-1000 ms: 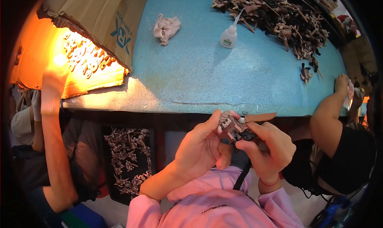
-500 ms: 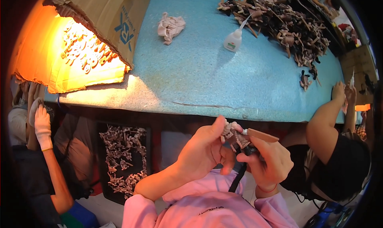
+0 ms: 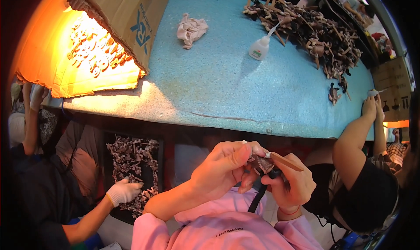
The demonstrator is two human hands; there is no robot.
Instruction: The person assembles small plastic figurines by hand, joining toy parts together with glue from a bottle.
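A small brown-and-grey figurine (image 3: 261, 164) is held between my two hands in front of my chest, below the table's near edge. My left hand (image 3: 221, 164) grips it with thumb and fingers from the left. Closed around its right side is my right hand (image 3: 292, 182). A flat brown stick (image 3: 286, 161) lies along the top of the right fingers, its inner end by a small white tip close to the figurine. Fingers cover much of the figurine, so whether the stick is joined to it I cannot tell.
The blue table (image 3: 210, 83) carries a white dropper bottle (image 3: 259, 49), a crumpled cloth (image 3: 191, 30) and a heap of figurines (image 3: 319, 31). A cardboard box (image 3: 127, 13) holds brightly lit small parts. A co-worker's gloved hand (image 3: 124, 191) reaches into a black tray (image 3: 161, 158); another co-worker's arm (image 3: 356, 127) is at right.
The left co-worker's gloved hand has come down from being raised into the tray of parts. My hands have shifted slightly down, still on the figurine. The right co-worker's hands have moved slightly.
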